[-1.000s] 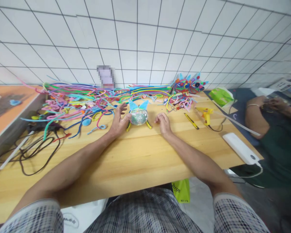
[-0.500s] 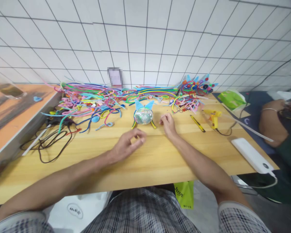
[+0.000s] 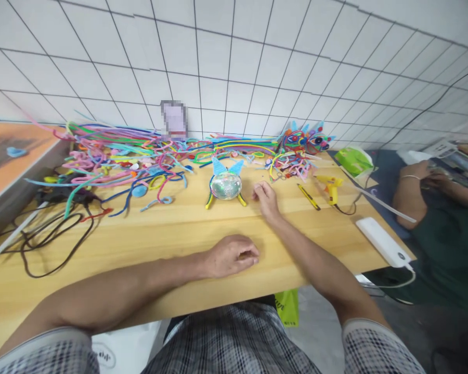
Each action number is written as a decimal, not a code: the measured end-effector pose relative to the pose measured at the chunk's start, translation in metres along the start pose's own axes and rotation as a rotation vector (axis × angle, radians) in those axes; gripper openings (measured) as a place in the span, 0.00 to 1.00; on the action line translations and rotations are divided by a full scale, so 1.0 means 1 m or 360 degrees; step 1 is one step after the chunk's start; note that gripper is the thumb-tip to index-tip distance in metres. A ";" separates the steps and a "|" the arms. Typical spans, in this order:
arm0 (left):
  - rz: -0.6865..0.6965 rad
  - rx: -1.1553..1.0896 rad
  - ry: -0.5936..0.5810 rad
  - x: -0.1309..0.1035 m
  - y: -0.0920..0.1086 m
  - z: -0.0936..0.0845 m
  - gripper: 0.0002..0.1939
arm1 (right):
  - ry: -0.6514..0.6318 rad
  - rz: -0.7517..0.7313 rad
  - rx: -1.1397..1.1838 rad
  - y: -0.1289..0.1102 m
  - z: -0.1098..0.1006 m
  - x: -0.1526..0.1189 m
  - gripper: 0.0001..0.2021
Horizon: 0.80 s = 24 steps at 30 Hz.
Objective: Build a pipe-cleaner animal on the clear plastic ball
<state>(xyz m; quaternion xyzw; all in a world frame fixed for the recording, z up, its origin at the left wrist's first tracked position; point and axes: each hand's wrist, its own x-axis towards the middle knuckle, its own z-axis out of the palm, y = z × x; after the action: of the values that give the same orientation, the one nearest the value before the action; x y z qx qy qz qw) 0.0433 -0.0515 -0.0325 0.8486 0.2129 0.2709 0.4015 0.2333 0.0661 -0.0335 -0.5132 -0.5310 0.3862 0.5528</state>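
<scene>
Craft workshop: wooden bench; from the wearer, pipe cleaners at eleven o'clock, eared toy at twelve, glue gun at one, co-worker at two.

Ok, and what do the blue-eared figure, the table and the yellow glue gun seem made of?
Blue-eared figure: perhaps clear plastic or foil, shiny with bright glints; its matte ears possibly pipe cleaner. Table: wood or wood-look, pale with streaky grain. Glue gun: likely moulded plastic, evenly yellow.

Open tabletop left of figure, pipe cleaners crowding behind
</scene>
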 end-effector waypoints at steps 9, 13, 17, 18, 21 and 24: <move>0.0075 -0.0053 -0.0029 -0.003 -0.003 0.002 0.09 | 0.0058 0.0119 0.0107 0.003 -0.002 0.005 0.25; 0.0083 -0.0065 -0.0018 -0.002 -0.004 0.002 0.08 | 0.0044 0.0138 0.0118 0.002 -0.003 0.003 0.25; 0.0080 -0.0075 -0.0021 -0.002 -0.004 0.002 0.08 | 0.0000 0.0139 0.0113 -0.001 0.000 -0.001 0.25; 0.0081 -0.0076 -0.0025 -0.002 -0.004 0.002 0.08 | -0.0011 0.0139 0.0109 -0.001 0.001 -0.001 0.25; 0.0065 -0.0101 -0.0050 -0.004 -0.002 0.001 0.09 | -0.0031 0.0139 0.0100 -0.006 0.003 -0.003 0.26; -0.0126 -0.0298 0.0000 -0.003 -0.002 -0.001 0.10 | -0.0054 0.0048 0.0055 -0.023 0.000 -0.013 0.26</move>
<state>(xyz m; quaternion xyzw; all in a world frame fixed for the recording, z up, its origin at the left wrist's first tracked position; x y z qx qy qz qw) 0.0400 -0.0521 -0.0345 0.7984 0.2199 0.2735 0.4893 0.2289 0.0498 -0.0136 -0.5050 -0.5257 0.4122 0.5465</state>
